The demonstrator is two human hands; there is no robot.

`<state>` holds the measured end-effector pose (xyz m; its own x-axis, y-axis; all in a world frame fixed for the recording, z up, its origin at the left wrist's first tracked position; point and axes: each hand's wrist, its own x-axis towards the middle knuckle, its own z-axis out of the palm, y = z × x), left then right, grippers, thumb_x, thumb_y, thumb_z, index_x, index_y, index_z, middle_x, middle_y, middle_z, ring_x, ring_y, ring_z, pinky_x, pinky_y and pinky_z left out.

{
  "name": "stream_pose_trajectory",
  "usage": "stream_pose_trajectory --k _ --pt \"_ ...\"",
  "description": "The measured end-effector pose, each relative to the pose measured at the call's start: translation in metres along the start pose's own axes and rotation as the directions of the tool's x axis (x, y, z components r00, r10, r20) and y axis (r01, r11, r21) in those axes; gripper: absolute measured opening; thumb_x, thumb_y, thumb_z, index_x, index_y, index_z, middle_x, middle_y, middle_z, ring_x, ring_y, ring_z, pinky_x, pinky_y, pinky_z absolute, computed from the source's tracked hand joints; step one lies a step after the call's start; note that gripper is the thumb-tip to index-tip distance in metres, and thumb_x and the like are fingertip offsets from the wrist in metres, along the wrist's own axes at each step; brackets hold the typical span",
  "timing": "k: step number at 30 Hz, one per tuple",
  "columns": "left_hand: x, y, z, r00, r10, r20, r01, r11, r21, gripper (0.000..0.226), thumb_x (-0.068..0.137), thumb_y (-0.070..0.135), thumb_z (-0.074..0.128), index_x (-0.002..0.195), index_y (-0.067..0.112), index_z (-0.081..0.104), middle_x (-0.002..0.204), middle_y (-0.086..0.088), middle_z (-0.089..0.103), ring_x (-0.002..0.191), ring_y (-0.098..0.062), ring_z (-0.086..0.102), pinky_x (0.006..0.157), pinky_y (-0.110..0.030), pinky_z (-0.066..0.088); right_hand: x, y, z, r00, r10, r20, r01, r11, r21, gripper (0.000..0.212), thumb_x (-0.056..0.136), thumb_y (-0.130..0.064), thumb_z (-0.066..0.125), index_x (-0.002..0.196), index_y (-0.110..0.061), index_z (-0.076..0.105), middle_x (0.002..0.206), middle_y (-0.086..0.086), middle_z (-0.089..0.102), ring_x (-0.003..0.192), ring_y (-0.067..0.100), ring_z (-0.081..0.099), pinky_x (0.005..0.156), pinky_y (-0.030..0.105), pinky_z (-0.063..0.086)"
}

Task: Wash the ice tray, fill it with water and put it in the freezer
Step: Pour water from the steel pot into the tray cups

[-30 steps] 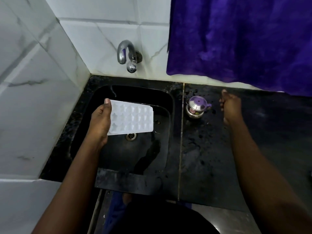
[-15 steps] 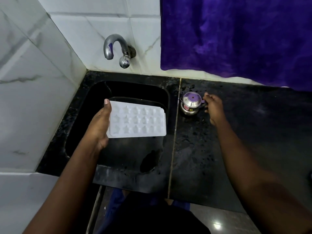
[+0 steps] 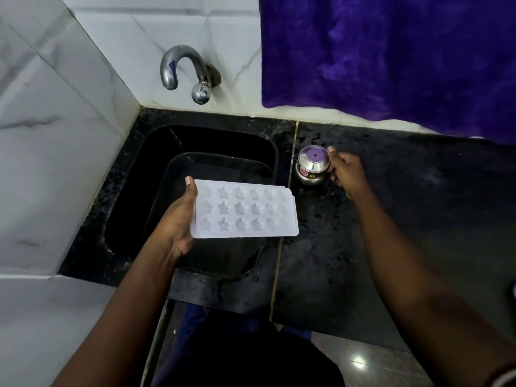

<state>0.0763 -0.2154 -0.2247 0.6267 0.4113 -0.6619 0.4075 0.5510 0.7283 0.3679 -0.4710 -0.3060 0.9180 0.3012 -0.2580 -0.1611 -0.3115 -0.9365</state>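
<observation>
White tiled wall [image 3: 55, 135] ran behind and at left; a purple cloth [image 3: 391, 51] hung at upper right. Black speckled counter [image 3: 391, 219], black sink [image 3: 134, 191] set into its left part. Ice tray [image 3: 245, 210]: white translucent plastic, rectangular, three rows of star-shaped cups, face up, roughly level, above the sink's right half. Left hand [image 3: 178, 219] clamped its left short edge, thumb on top. Right hand [image 3: 346, 171] lay curled against a small steel pot [image 3: 311, 169] with a purple lid; grip unconfirmed. Metal tap [image 3: 184, 68] on the wall.

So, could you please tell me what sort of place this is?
Most likely a home kitchen: a black sink under a wall tap, a dark stone counter, and tiled walls.
</observation>
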Motion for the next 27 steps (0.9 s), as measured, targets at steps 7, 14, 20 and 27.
stream_pose_trajectory --k 7,14,20,27 --pt "-0.006 -0.008 -0.003 0.997 -0.057 0.042 0.059 0.998 -0.027 0.089 0.091 0.082 0.041 0.14 0.011 0.067 0.134 -0.016 0.074 0.122 -0.035 0.073 0.093 -0.051 0.061 -0.001 -0.001 -0.005 0.998 0.006 0.067 -0.004 1.0 -0.029 0.045 0.11 -0.037 0.055 0.079 -0.006 0.061 0.064 0.01 0.053 0.05 0.018 0.048 0.044 0.027 0.032" --pt "-0.013 -0.019 -0.018 0.995 -0.071 0.073 0.081 0.986 -0.147 0.09 0.093 0.085 0.031 0.122 0.016 0.081 0.137 -0.016 0.072 0.122 -0.035 0.073 0.082 -0.049 0.066 -0.007 0.0 0.002 0.999 -0.017 0.033 0.017 1.0 -0.01 0.049 0.112 -0.03 0.051 0.071 -0.003 0.056 0.059 0.013 0.047 0.05 0.025 0.044 0.048 0.033 0.032" --pt "-0.016 -0.025 -0.035 0.997 -0.052 0.057 0.065 0.963 -0.263 0.092 0.091 0.087 0.032 0.118 0.015 0.082 0.138 -0.018 0.071 0.123 -0.037 0.072 0.083 -0.05 0.065 -0.007 -0.008 0.012 0.996 -0.051 -0.071 0.058 0.993 0.1 0.044 0.11 -0.028 0.057 0.069 -0.009 0.057 0.053 0.007 0.043 0.042 0.013 0.037 0.044 0.029 0.026" --pt "-0.021 -0.003 -0.053 0.985 0.038 0.17 0.022 0.941 -0.337 0.083 0.1 0.078 0.039 0.128 0.01 0.078 0.144 -0.02 0.067 0.128 -0.038 0.069 0.087 -0.054 0.064 -0.024 -0.074 -0.002 0.972 -0.22 -0.082 0.23 0.962 0.145 0.043 0.103 -0.036 0.065 0.062 -0.023 0.062 0.045 -0.006 0.044 0.04 0.011 0.039 0.04 0.021 0.028"
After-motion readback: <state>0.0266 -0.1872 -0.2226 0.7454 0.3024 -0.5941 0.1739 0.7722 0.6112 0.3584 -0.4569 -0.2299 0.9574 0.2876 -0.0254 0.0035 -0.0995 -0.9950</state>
